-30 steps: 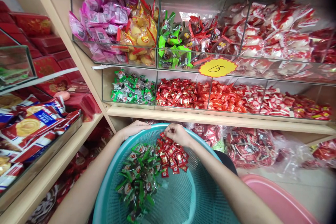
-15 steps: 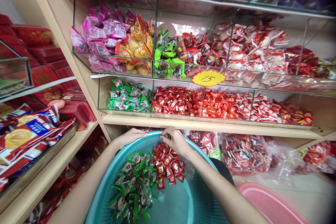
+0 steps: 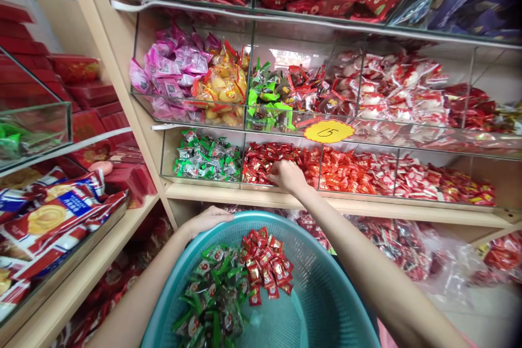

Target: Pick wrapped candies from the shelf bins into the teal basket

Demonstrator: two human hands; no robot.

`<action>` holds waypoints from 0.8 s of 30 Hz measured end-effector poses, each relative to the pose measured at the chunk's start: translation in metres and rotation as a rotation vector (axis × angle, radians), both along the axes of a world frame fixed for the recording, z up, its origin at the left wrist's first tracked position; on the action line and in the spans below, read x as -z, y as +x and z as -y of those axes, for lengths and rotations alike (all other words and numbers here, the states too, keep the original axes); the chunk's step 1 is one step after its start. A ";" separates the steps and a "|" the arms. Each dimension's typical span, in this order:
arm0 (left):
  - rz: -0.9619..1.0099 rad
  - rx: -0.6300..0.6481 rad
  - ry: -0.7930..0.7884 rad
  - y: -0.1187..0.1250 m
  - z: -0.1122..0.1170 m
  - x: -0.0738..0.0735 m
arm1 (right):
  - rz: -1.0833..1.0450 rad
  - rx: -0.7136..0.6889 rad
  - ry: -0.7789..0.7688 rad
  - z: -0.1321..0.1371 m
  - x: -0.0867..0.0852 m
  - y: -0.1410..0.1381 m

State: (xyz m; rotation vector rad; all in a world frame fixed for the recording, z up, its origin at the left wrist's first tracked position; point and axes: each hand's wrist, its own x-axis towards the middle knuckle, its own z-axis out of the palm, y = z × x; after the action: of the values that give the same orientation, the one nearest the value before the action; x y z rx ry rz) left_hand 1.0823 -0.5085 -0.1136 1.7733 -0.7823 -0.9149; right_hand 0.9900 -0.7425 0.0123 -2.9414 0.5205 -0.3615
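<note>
My left hand [image 3: 210, 220] is closed over the upper left rim of a teal plastic basket [image 3: 322, 274]. Inside it lie a pile of green-and-clear wrapped candies [image 3: 214, 293] and a smaller heap of red wrapped candies [image 3: 267, 263]. Beyond the basket, my right hand [image 3: 289, 175] is at the front of a clear shelf bin, over loose red candies [image 3: 261, 157]. Its fingers are curled together and their tips point left; what they hold, if anything, is hidden.
Green-and-silver candies [image 3: 207, 157] fill the bin to the left, orange-red ones [image 3: 346, 168] the bin to the right. A yellow tag [image 3: 328, 131] marked 15 hangs above. Packaged biscuits [image 3: 53, 212] lie on the left shelf. Plastic bags of candies [image 3: 403, 244] sit under the wooden ledge [image 3: 387, 206].
My right hand has moved from over the basket up and forward to the bin of red candies. The left hand stays on the rim. The view has shifted slightly.
</note>
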 end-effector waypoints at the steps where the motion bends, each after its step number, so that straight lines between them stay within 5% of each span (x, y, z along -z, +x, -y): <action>1: 0.003 -0.001 0.004 0.000 0.000 -0.001 | -0.056 0.024 0.027 0.000 -0.001 0.004; 8: 0.017 -0.029 0.044 -0.002 0.000 -0.006 | -0.160 0.050 0.123 0.000 0.000 0.015; 17: 0.040 -0.018 0.024 -0.003 -0.001 -0.005 | 0.100 -0.093 0.148 0.019 0.010 0.005; 24: 0.028 -0.010 0.015 -0.005 0.000 -0.007 | 0.385 -0.382 0.635 0.001 0.007 -0.045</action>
State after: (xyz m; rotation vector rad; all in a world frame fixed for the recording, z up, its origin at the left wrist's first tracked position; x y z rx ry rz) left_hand 1.0774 -0.5081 -0.1068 1.8046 -0.7853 -0.8931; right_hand 0.9453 -0.7432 0.0056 -2.2113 0.0040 -0.5689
